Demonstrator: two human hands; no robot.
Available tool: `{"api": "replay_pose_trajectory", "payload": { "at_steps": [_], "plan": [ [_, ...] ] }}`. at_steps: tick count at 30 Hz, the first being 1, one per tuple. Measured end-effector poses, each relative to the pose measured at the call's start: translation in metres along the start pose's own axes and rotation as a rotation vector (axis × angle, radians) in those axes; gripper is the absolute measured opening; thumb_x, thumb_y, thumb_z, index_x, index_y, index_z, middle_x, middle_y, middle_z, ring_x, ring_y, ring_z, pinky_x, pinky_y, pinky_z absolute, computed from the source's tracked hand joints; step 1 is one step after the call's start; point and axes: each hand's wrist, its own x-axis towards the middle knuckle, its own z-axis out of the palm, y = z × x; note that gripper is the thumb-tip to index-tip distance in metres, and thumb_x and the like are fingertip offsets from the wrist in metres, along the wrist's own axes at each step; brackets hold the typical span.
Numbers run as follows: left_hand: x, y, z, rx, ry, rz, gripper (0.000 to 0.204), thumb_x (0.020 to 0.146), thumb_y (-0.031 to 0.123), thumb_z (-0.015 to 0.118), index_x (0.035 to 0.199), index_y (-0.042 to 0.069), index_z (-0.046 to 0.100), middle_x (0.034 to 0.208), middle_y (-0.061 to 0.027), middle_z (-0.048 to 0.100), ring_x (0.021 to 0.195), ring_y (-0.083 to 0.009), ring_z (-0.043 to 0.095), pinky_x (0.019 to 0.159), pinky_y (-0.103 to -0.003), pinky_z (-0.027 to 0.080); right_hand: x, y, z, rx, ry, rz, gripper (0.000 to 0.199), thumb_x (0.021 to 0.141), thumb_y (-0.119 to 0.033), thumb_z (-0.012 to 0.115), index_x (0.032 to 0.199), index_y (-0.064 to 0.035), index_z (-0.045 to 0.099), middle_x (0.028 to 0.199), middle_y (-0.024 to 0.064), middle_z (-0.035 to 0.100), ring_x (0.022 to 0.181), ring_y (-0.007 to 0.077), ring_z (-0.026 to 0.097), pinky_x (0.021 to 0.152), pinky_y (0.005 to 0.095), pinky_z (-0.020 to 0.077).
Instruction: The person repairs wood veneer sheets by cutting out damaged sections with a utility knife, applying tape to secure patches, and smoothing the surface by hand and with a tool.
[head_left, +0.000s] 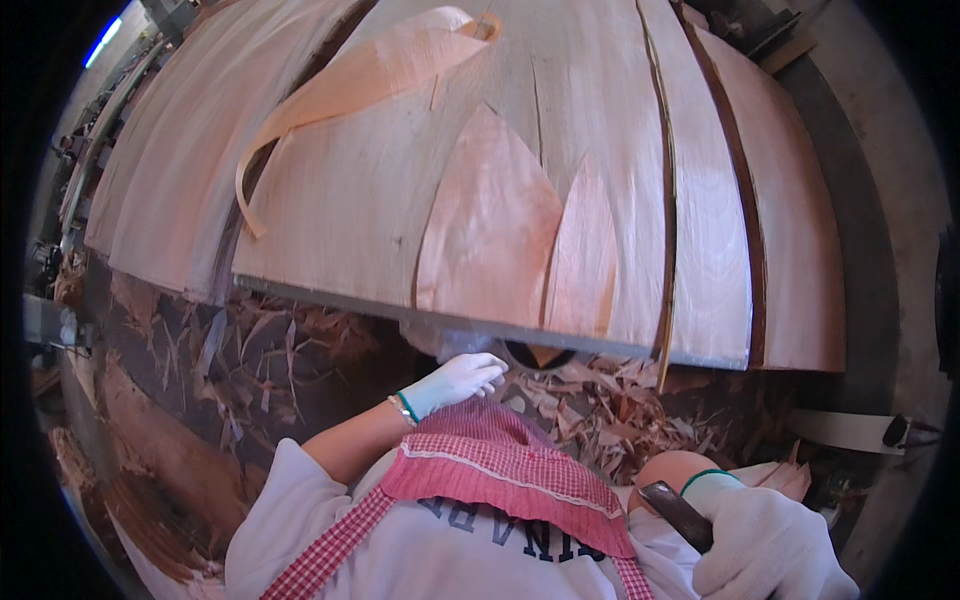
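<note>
My left hand (pixel 462 382), in a white glove with a green cuff, is in front of my red checked apron (pixel 515 462). Its fingers are curled together and no object shows in them. Just beyond it runs the front edge of a broad wood veneer sheet (pixel 350 225). Two pointed, pinkish veneer pieces, a wide one (pixel 488 225) and a narrow one (pixel 583 250), lie on that sheet near its front edge. At the lower right my gloved right hand (pixel 770 545) is closed around a dark flat tool (pixel 677 515), raised away from the sheets; the glove hides part of it.
A curled veneer strip (pixel 385 75) lies across the sheet's far left. More veneer sheets lie at the left (pixel 185 190) and right (pixel 790 210), with dark gaps between. A thin sliver (pixel 663 370) overhangs the front edge. Veneer scraps (pixel 610 410) litter the floor.
</note>
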Motion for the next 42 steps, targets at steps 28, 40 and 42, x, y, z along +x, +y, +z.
{"api": "replay_pose_trajectory", "payload": {
  "at_steps": [28,40,42],
  "plan": [
    [0.036,-0.160,0.000,0.457,0.888,0.031,0.025,0.084,0.030,0.064,0.082,0.005,0.064,0.082,-0.0188,0.066,0.080,-0.0389,0.063,0.068,-0.048,0.048,-0.388,0.113,0.050,-0.495,0.552,1.893,0.030,0.092,-0.026,0.058,0.104,0.0014,0.064,0.082,0.0035,0.063,0.074,0.0125,0.055,0.067,0.0294,0.0456],
    [-0.034,-0.077,0.064,0.765,0.740,0.569,0.058,0.070,0.026,0.073,0.120,0.005,0.053,0.122,-0.0154,0.055,0.118,-0.0350,0.050,0.101,-0.043,0.040,-0.352,0.133,0.069,-0.750,0.536,1.628,0.020,0.092,-0.013,0.060,0.105,0.0011,0.060,0.078,0.0032,0.061,0.072,0.0083,0.052,0.064,0.0268,0.0460],
    [-0.025,-0.060,0.057,1.088,0.488,0.654,0.055,0.071,0.024,0.071,0.120,0.007,0.054,0.117,-0.0123,0.058,0.118,-0.0307,0.051,0.108,-0.042,0.032,-0.347,0.101,0.063,-0.583,0.442,1.635,0.019,0.092,-0.015,0.060,0.103,0.0000,0.061,0.076,0.0042,0.060,0.071,0.0084,0.052,0.064,0.0271,0.0461]
  ]
}}
